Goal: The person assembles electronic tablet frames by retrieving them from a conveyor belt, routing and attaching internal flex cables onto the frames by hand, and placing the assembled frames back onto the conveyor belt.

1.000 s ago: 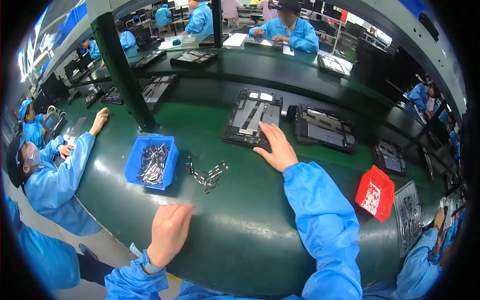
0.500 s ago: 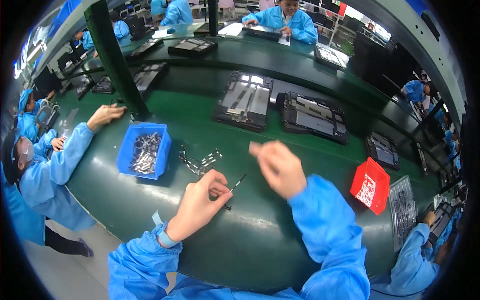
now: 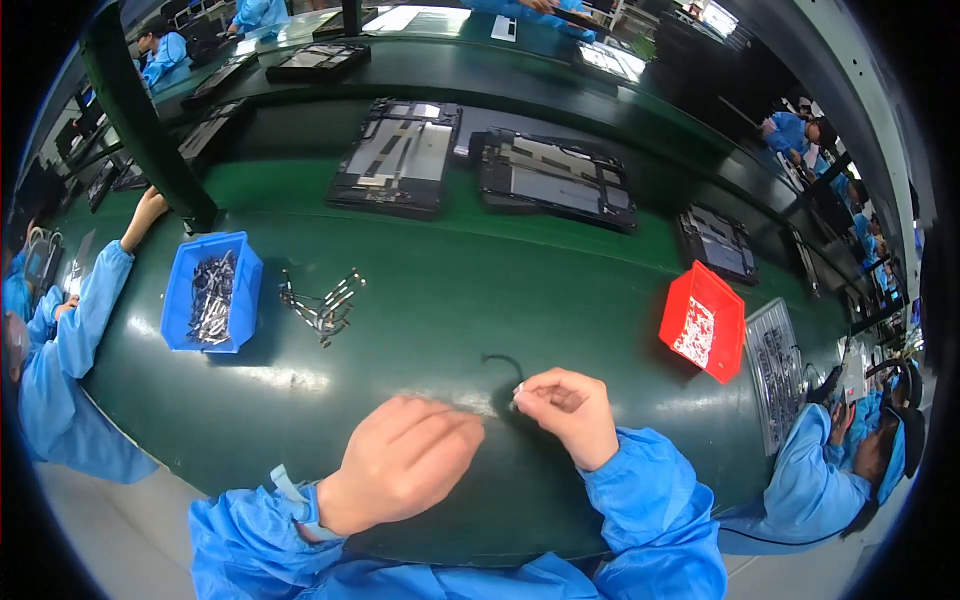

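A thin dark flex cable [image 3: 510, 361] with a pale end is pinched between the thumb and index finger of my right hand [image 3: 572, 412], just above the tabletop. My left hand [image 3: 405, 465] is beside it, back of the hand up. Its fingers curl downward and are smeared by motion, so whatever they may hold is hidden. Beyond my left hand, a loose pile of similar small cables [image 3: 325, 308] lies on the table. A blue bin [image 3: 250, 300] filled with dark and silver cables stands left of that pile.
To the right are a red bin [image 3: 735, 325] of small white pieces and a clear tray [image 3: 775, 400]. Opened tablet-like devices [image 3: 560, 180] line the far side by a raised shelf. A green post [image 3: 150, 130] rises at left. Co-workers in blue sit on both sides; one arm [image 3: 100, 300] reaches in.
The cable, earlier in my left hand, is now in my right. My right hand came down and nearer; my left moved nearer. The view has shifted, sliding the bins and devices leftward in the picture.
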Demonstrator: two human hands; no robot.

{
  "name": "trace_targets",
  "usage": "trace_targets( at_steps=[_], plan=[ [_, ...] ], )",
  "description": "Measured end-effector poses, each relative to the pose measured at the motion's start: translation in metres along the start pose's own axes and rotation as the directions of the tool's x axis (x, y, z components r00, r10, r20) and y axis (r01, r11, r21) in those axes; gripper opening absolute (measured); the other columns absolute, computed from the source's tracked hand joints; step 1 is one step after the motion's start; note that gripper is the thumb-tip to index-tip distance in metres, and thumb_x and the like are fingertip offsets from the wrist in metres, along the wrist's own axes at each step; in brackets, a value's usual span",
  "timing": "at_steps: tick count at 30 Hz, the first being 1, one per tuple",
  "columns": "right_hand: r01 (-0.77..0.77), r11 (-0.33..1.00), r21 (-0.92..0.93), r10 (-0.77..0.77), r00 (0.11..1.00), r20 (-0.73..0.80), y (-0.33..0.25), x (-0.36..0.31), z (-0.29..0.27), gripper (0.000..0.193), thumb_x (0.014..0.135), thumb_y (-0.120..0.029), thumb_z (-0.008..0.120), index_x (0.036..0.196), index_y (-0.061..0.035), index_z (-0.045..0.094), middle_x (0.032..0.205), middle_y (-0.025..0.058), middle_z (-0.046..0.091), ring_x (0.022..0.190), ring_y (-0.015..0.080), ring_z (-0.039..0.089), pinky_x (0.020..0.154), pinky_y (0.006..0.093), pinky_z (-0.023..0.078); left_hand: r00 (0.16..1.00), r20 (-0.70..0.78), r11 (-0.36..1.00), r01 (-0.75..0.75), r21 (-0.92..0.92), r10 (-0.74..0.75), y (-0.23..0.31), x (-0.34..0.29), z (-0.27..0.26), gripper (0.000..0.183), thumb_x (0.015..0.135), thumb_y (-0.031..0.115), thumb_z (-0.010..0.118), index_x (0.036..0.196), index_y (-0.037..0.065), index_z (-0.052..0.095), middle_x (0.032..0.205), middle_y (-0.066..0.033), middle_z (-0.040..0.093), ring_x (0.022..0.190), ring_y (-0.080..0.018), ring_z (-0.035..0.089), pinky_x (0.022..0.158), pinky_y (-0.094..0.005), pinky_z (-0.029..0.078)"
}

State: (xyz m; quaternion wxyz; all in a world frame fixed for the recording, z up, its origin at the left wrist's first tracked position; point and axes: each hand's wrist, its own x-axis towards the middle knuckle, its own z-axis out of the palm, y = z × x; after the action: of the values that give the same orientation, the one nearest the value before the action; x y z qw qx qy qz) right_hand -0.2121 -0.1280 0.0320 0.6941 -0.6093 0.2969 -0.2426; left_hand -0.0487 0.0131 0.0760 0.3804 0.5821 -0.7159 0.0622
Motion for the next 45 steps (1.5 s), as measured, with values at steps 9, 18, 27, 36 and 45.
trace_targets(
  at_steps=[9,18,27,36,45],
  plan=[
    [-0.284,0.93,0.234,0.258,0.957,0.136,0.007,-0.012,0.005,0.007,0.089,-0.005,0.063,0.095,-0.0012,0.062,0.082,0.0119,0.068,0.052,0.0066,0.052,0.044,0.0189,0.035,0.801,0.418,0.602,0.599,-0.528,-0.429,-0.005,-0.023,0.047,0.022,0.087,0.004,0.06,0.108,0.001,0.054,0.093,-0.0151,0.069,0.087,-0.0293,0.069,0.07,-0.0348,0.055],
    [0.401,0.776,-0.487,-0.42,0.904,0.076,0.009,-0.02,0.012,0.027,0.071,0.005,0.077,0.097,0.0006,0.07,0.083,0.0077,0.062,0.069,0.0113,0.061,0.058,0.0218,0.049,0.842,0.415,0.621,0.535,-0.572,-0.343,-0.012,-0.03,0.05,0.026,0.087,0.009,0.061,0.113,0.004,0.055,0.083,-0.0127,0.069,0.073,-0.031,0.068,0.062,-0.0368,0.054],
    [0.042,0.982,-0.183,-0.045,0.999,-0.012,0.009,-0.015,0.0,0.021,0.077,0.009,0.069,0.097,0.0003,0.072,0.09,0.0081,0.061,0.063,0.0124,0.058,0.054,0.0228,0.044,0.82,0.468,0.581,0.567,-0.584,-0.33,-0.019,-0.034,0.049,0.026,0.087,0.009,0.061,0.113,0.004,0.058,0.085,-0.0113,0.071,0.076,-0.0274,0.07,0.067,-0.034,0.056],
    [0.594,0.538,-0.598,-0.498,0.796,0.343,0.006,-0.015,0.003,0.027,0.071,-0.001,0.073,0.098,-0.0022,0.071,0.087,0.0086,0.067,0.067,0.0204,0.062,0.059,0.0292,0.05,0.783,0.481,0.481,0.622,-0.618,-0.394,-0.017,-0.034,0.054,0.017,0.09,0.011,0.061,0.102,0.0,0.062,0.089,-0.0108,0.072,0.085,-0.0228,0.071,0.072,-0.0296,0.057],
    [0.649,0.456,-0.609,-0.605,0.728,0.323,0.011,-0.017,0.007,0.026,0.07,0.001,0.074,0.095,-0.0015,0.07,0.082,0.0095,0.064,0.064,0.0219,0.06,0.056,0.0305,0.048,0.841,0.407,0.53,0.541,-0.653,-0.358,-0.012,-0.034,0.055,0.017,0.089,0.009,0.062,0.103,0.0,0.063,0.088,-0.0099,0.072,0.085,-0.0227,0.071,0.07,-0.0297,0.057]
  ],
)
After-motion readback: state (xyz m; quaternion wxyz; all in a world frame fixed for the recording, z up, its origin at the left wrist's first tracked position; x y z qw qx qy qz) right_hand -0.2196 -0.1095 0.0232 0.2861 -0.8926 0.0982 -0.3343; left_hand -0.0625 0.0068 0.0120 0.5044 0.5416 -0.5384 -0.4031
